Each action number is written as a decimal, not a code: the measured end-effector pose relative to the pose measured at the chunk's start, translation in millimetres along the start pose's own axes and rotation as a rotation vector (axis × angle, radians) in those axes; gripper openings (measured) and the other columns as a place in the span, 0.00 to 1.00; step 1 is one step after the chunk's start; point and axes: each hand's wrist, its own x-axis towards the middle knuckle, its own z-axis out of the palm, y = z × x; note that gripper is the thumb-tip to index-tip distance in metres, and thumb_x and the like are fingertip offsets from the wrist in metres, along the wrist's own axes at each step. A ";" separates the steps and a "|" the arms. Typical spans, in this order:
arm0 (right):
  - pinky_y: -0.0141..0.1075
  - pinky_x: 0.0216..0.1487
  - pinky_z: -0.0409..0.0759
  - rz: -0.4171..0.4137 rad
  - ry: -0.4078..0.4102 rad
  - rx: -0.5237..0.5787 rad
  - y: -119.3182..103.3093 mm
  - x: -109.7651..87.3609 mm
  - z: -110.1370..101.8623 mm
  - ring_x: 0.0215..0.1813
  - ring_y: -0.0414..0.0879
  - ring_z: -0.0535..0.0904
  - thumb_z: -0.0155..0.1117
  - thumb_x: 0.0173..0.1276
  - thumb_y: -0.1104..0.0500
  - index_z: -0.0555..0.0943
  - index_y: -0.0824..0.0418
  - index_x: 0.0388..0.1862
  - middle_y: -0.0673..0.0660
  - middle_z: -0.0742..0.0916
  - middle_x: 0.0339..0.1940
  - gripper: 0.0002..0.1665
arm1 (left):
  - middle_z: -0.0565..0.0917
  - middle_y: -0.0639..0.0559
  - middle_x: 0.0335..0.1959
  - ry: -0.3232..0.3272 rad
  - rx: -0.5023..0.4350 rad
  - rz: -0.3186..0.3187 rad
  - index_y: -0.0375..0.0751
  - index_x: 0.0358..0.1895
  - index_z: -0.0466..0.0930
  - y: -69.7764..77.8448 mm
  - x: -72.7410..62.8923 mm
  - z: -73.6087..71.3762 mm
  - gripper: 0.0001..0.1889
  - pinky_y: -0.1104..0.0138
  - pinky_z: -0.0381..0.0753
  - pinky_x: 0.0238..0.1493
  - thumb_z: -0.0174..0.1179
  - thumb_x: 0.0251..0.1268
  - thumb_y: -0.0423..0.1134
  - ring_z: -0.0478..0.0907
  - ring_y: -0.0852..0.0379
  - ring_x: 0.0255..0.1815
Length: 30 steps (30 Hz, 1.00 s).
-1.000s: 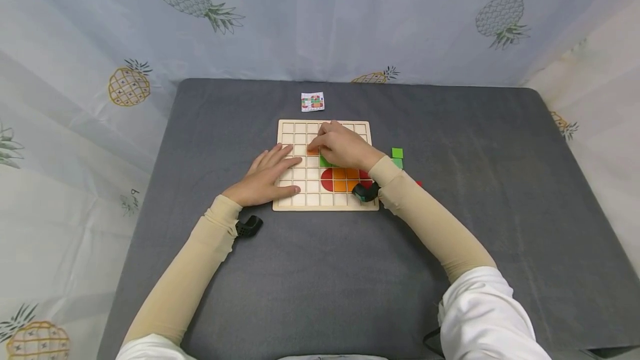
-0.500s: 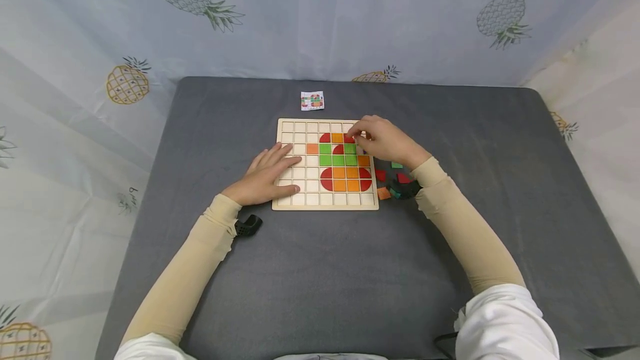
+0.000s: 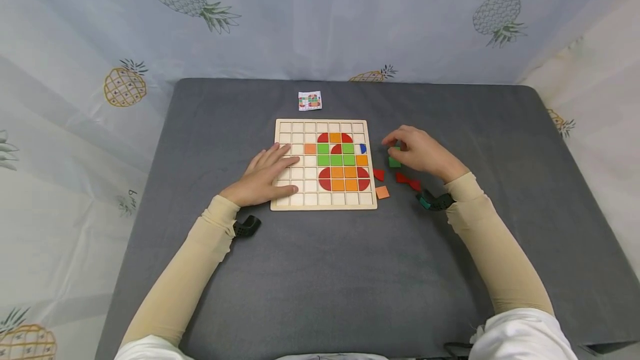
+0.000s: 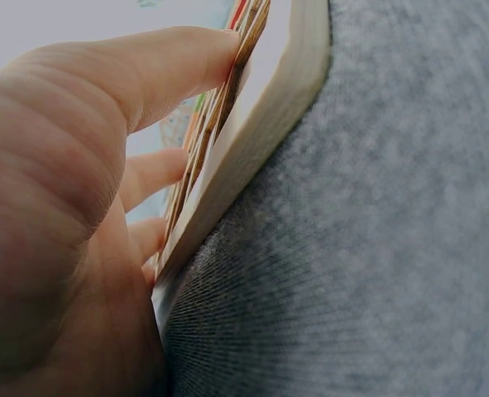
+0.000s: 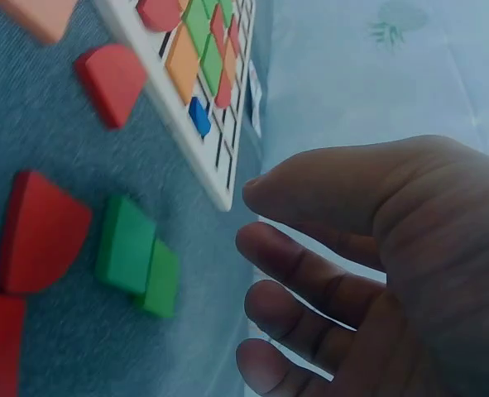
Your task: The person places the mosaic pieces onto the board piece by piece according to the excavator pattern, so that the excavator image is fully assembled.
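Observation:
A wooden grid board (image 3: 297,199) lies on the table with red, orange and green tiles set in its cells, plus a small blue piece (image 3: 363,148) near the right edge. My left hand (image 3: 262,176) rests on the board's left side, fingers spread; its thumb (image 4: 203,58) lies on the grid in the left wrist view. Off the board's right side, my right hand (image 3: 420,150) hovers over two green tiles (image 3: 394,162), partly covering them. The right wrist view has its thumb and loosely bent fingers apart, nothing between them, and the green tiles (image 5: 127,244) lying on the cloth.
Loose red quarter-round tiles (image 3: 408,181) and an orange tile (image 3: 382,192) lie right of the board. A small printed card (image 3: 310,101) with a coloured pattern lies behind it. A pineapple-print curtain (image 3: 320,21) hangs beyond the grey table (image 3: 320,271).
My right hand has gone from the orange tile at mid-board to the red tile at upper right, then off the board to the green tiles. My left hand has stayed put.

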 end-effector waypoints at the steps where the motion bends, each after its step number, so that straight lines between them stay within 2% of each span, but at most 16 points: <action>1: 0.44 0.42 0.74 0.004 0.002 -0.002 1.0 -1.2 -0.1 0.45 0.52 0.73 0.59 0.75 0.61 0.82 0.62 0.60 0.60 0.82 0.52 0.17 | 0.45 0.49 0.86 0.000 0.000 -0.001 0.50 0.80 0.59 -0.3 -0.1 -0.1 0.39 0.46 0.30 0.83 0.62 0.69 0.55 0.31 0.48 0.87; 9: 0.53 0.54 0.79 0.044 -0.005 -0.029 15.0 -4.5 1.2 0.53 0.56 0.76 0.59 0.76 0.60 0.81 0.64 0.62 0.63 0.81 0.57 0.19 | 0.45 0.49 0.85 -0.001 0.019 -0.007 0.50 0.79 0.59 -3.5 2.1 2.6 0.39 0.46 0.31 0.83 0.62 0.69 0.56 0.31 0.48 0.87; 15: 0.59 0.63 0.75 0.068 -0.054 -0.064 21.2 -5.2 2.5 0.63 0.61 0.72 0.59 0.75 0.60 0.75 0.64 0.69 0.67 0.77 0.66 0.25 | 0.45 0.49 0.85 0.001 0.021 -0.008 0.50 0.79 0.59 -2.1 2.0 2.0 0.39 0.47 0.31 0.83 0.62 0.69 0.56 0.31 0.48 0.87; 19: 0.60 0.66 0.73 0.069 -0.073 -0.059 23.2 -5.6 4.8 0.67 0.63 0.71 0.57 0.76 0.60 0.75 0.66 0.69 0.68 0.76 0.67 0.25 | 0.46 0.49 0.85 0.001 0.015 -0.006 0.50 0.79 0.59 -1.9 1.4 1.3 0.39 0.47 0.31 0.83 0.62 0.69 0.56 0.31 0.49 0.87; 24: 0.59 0.65 0.74 0.070 -0.059 -0.060 24.7 -3.7 7.2 0.66 0.62 0.71 0.58 0.76 0.61 0.77 0.67 0.67 0.67 0.76 0.65 0.23 | 0.46 0.50 0.85 0.001 0.013 -0.008 0.50 0.80 0.59 -2.0 1.1 1.0 0.39 0.47 0.31 0.83 0.62 0.69 0.56 0.31 0.49 0.87; 30: 0.56 0.60 0.77 0.081 -0.043 -0.073 24.0 -0.2 7.5 0.58 0.59 0.74 0.60 0.74 0.61 0.79 0.66 0.64 0.66 0.78 0.62 0.21 | 0.46 0.50 0.85 -0.004 0.006 -0.012 0.51 0.80 0.59 -1.1 1.3 0.3 0.40 0.47 0.31 0.83 0.62 0.68 0.56 0.31 0.49 0.87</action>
